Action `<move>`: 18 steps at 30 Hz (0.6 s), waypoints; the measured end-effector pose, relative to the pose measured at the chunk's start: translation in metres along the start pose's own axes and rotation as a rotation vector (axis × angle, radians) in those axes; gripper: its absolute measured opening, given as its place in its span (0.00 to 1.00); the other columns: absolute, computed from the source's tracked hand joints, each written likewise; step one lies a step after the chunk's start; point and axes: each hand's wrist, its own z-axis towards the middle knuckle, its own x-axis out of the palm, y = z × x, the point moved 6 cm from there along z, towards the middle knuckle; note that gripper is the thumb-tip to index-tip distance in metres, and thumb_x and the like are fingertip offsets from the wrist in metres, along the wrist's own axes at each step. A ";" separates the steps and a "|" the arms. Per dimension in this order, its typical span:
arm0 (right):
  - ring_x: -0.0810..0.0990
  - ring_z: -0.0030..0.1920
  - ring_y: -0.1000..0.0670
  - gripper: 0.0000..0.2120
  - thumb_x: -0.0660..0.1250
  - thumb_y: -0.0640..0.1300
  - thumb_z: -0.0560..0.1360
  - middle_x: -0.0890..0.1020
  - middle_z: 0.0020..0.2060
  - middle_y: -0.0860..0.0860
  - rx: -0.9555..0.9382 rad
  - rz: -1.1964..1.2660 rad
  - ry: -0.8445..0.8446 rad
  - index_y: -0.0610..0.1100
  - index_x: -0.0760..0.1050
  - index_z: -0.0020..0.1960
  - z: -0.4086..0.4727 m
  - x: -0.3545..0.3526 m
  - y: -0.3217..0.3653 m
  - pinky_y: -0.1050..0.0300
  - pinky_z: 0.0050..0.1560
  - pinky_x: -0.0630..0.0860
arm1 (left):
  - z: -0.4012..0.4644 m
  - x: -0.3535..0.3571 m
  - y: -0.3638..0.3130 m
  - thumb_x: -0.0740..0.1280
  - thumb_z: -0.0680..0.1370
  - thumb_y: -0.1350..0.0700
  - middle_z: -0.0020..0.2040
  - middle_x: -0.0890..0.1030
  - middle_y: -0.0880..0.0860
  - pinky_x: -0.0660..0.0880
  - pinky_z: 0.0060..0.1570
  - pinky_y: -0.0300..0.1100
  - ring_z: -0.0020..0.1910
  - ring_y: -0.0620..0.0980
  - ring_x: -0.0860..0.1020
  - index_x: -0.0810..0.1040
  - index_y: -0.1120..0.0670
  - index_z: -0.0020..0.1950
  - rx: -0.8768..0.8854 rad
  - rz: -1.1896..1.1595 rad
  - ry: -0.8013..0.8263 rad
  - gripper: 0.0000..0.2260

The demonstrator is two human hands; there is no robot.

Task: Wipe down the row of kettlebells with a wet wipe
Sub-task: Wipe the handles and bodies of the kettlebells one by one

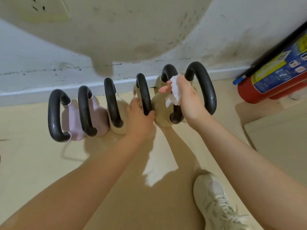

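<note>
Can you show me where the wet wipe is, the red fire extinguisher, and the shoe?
wet wipe (174, 90): head view, on the crumpled white middle.
fire extinguisher (249, 90): head view, on its red body.
shoe (214, 198): head view, on the laced top.

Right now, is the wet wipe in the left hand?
No, the right hand holds the wet wipe; the left hand grips a kettlebell handle.
</note>
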 end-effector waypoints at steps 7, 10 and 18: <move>0.77 0.39 0.51 0.23 0.43 0.57 0.80 0.78 0.34 0.52 -0.040 -0.270 -0.259 0.53 0.70 0.35 0.029 -0.061 0.001 0.58 0.41 0.71 | -0.006 0.033 -0.037 0.64 0.76 0.52 0.52 0.73 0.47 0.68 0.41 0.26 0.39 0.39 0.71 0.73 0.52 0.60 0.210 0.018 0.062 0.13; 0.75 0.35 0.50 0.25 0.46 0.60 0.79 0.77 0.34 0.47 0.175 -0.122 -0.079 0.45 0.75 0.51 0.030 -0.063 -0.019 0.58 0.40 0.69 | -0.002 0.047 -0.041 0.64 0.76 0.51 0.52 0.75 0.46 0.66 0.40 0.27 0.45 0.41 0.73 0.72 0.52 0.61 0.102 -0.086 0.123 0.14; 0.79 0.45 0.46 0.12 0.55 0.52 0.79 0.75 0.35 0.52 0.021 -0.196 -0.346 0.45 0.70 0.48 0.045 -0.082 -0.019 0.47 0.50 0.78 | 0.011 0.054 -0.046 0.66 0.75 0.49 0.56 0.78 0.50 0.70 0.59 0.41 0.56 0.49 0.76 0.68 0.54 0.66 -0.059 -0.079 0.157 0.21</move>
